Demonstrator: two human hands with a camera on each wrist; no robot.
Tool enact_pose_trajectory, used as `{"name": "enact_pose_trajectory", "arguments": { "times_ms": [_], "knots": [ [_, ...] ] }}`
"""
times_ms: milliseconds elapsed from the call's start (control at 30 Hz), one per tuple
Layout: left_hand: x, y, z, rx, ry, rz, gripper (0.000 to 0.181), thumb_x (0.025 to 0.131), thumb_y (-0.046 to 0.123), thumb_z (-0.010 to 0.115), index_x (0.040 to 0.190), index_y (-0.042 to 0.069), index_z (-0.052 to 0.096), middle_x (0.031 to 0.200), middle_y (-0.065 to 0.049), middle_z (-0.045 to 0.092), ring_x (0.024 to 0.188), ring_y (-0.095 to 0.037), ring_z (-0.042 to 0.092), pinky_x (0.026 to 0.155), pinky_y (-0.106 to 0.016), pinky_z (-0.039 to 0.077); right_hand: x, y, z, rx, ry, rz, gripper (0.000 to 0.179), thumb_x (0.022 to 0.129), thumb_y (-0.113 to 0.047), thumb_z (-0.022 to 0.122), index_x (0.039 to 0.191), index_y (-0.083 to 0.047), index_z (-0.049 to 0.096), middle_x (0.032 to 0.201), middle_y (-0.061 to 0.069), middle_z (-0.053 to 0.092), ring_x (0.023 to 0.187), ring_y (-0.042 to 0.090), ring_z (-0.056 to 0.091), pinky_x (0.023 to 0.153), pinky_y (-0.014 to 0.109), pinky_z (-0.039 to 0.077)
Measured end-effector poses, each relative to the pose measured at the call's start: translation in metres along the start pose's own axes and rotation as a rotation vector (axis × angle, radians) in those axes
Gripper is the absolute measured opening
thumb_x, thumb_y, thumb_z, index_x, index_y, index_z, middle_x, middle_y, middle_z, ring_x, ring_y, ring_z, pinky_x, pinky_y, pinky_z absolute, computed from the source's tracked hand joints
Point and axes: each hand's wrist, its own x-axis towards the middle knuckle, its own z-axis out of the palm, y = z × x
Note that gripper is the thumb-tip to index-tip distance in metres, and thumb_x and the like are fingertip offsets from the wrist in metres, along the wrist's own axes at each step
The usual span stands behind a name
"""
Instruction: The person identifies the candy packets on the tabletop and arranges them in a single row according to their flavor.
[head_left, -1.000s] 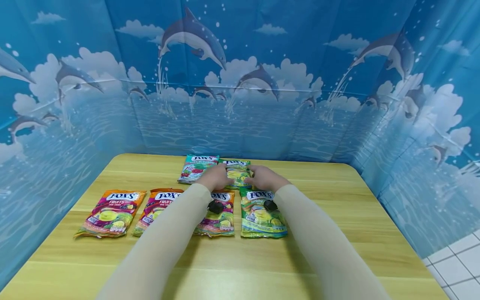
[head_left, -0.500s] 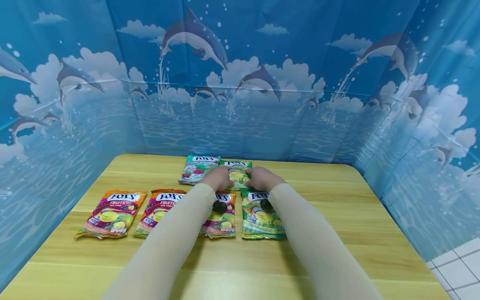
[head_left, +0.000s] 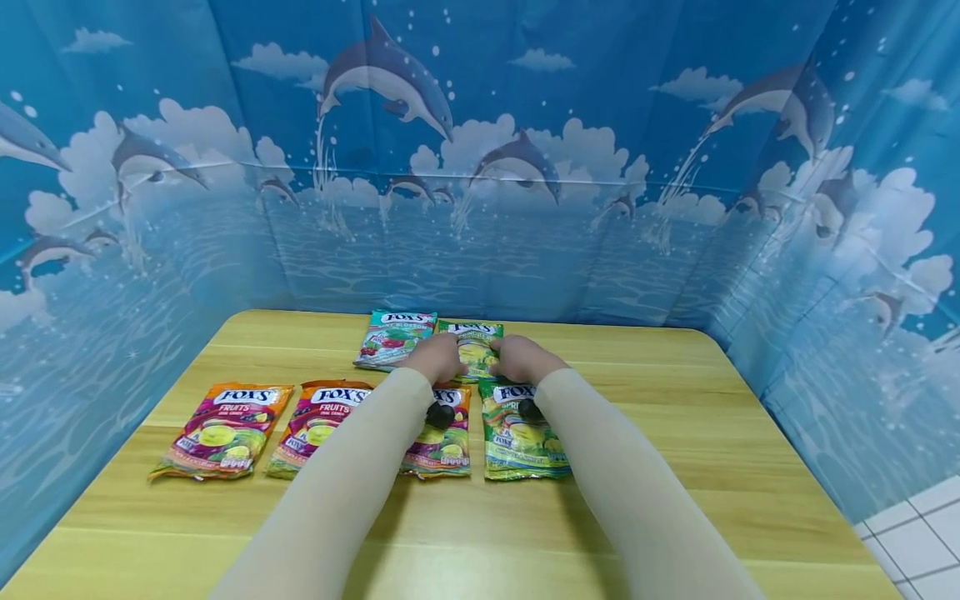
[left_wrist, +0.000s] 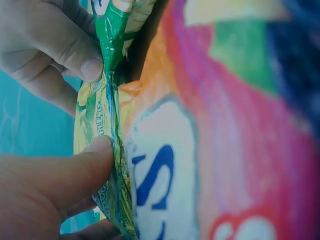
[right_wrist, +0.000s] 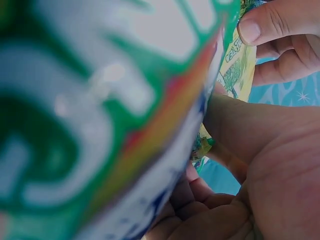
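A green candy bag (head_left: 476,352) with yellow fruit lies at the back of the table between my two hands. My left hand (head_left: 437,358) pinches its left edge; in the left wrist view the thumb (left_wrist: 75,172) presses on the yellow front near the seam. On the opposite edge, my right hand (head_left: 521,360) holds the bag between thumb and curled fingers. A teal candy bag (head_left: 392,340) sits directly to the left, partly behind the left hand. Under the wrists are a purple-orange candy bag (head_left: 450,446) and another green candy bag (head_left: 521,442).
Two more purple-orange candy bags, the far-left bag (head_left: 225,429) and the one beside it (head_left: 311,417), continue the front row. The left sleeve overlaps part of that row. A blue dolphin-print curtain (head_left: 480,242) hangs behind the wooden table (head_left: 675,467).
Both hands stay at the same green candy bag, with the right forearm shifted slightly to the left. The other bags keep their places.
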Motion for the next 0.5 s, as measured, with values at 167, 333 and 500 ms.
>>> {"name": "enact_pose_trajectory", "arguments": {
  "times_ms": [167,333,500],
  "knots": [
    [-0.0001,0.0016,-0.0014,0.018,-0.002,0.005,0.066,0.103,0.035,0.070,0.158,0.008,0.047,0.160,-0.013,0.051,0.144,-0.034,0.053,0.117,-0.050,0.046,0.0024,-0.0012,0.0008,0.008,0.012,0.002,0.066,0.106,-0.031,0.065,0.164,-0.011,0.039,0.165,0.012,0.046,0.148,0.031,0.049,0.122,0.049,0.040],
    [0.0019,0.0010,-0.0036,-0.032,-0.016,0.011,0.070,0.102,0.034,0.072,0.160,0.008,0.044,0.162,-0.013,0.050,0.144,-0.033,0.053,0.118,-0.050,0.046,0.0045,-0.0005,0.0015,0.032,0.026,0.011,0.070,0.105,-0.030,0.068,0.165,-0.011,0.037,0.163,0.013,0.048,0.147,0.032,0.050,0.122,0.049,0.041],
    [0.0013,-0.0019,-0.0070,-0.207,-0.028,0.008,0.077,0.100,0.032,0.075,0.163,0.008,0.039,0.160,-0.014,0.051,0.143,-0.035,0.054,0.117,-0.052,0.047,0.0069,0.0008,0.0020,0.049,0.021,0.031,0.073,0.104,-0.029,0.070,0.165,-0.011,0.035,0.164,0.013,0.047,0.149,0.032,0.048,0.123,0.050,0.040]
  ]
}}
